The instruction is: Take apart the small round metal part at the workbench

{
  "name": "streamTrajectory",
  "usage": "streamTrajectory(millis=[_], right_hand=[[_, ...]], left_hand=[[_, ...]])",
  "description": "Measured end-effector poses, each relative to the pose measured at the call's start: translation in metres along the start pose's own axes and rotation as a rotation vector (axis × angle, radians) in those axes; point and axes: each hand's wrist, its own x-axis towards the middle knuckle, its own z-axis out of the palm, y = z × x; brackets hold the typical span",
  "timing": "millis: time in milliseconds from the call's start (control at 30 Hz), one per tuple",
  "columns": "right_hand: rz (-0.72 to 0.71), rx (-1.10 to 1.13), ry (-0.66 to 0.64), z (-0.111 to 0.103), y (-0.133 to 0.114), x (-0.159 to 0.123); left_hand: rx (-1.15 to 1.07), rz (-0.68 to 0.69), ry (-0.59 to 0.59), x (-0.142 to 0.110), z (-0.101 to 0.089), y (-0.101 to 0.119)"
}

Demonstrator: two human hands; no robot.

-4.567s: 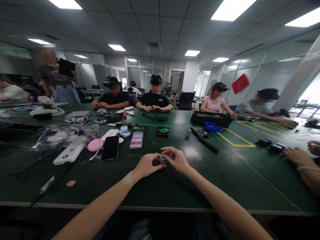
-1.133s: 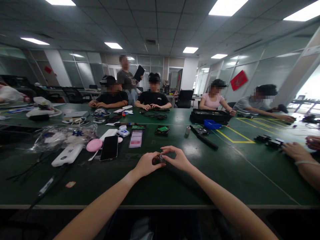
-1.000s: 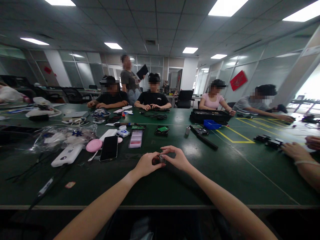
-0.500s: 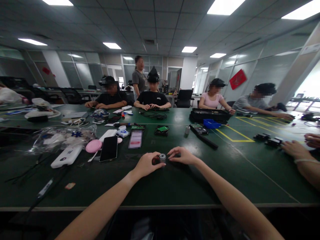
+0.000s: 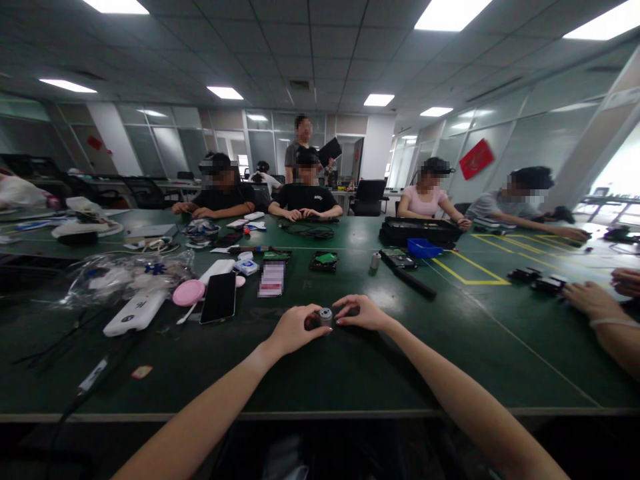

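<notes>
Fingers [image 5: 321,331] first: pinching metal cylinder [image 5: 325,317] with left hand [image 5: 295,330], leaving right hand [image 5: 364,312] loosely spread just beside it. Plus black phone [image 5: 218,298], pink disc [image 5: 189,292], second cylinder [image 5: 375,261] around on surface [image 5: 175,360].

Head-high, this view faces forward and down: left hand [image 5: 294,329] and right hand [image 5: 367,313] close, table [image 5: 320,387] running away beyond.

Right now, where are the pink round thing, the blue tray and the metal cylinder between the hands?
Pink round thing [image 5: 189,293], head view: top middle.
Blue tray [image 5: 423,251], head view: front wall.
Metal cylinder [image 5: 326,319], head view: its side.
</notes>
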Motion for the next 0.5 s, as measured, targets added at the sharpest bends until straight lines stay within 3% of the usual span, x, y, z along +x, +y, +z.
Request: streamTrajectory(millis=[100,167,500], right_hand=[[-0.111,0.031,0.262,0.011,-0.018,0.001],[-0.152,0.023,0.34,0.019,-0.029,0.001],[-0.191,-0.076,0.334,0.035,-0.03,0.003]], left_hand=[[-0.001,-0.014,-0.002,0.0,0.001,0.0],[-0.004,-0.014,-0.009,0.0,0.001,-0.001],[0.008,-0.003,-0.005,0.0,0.001,-0.002]])
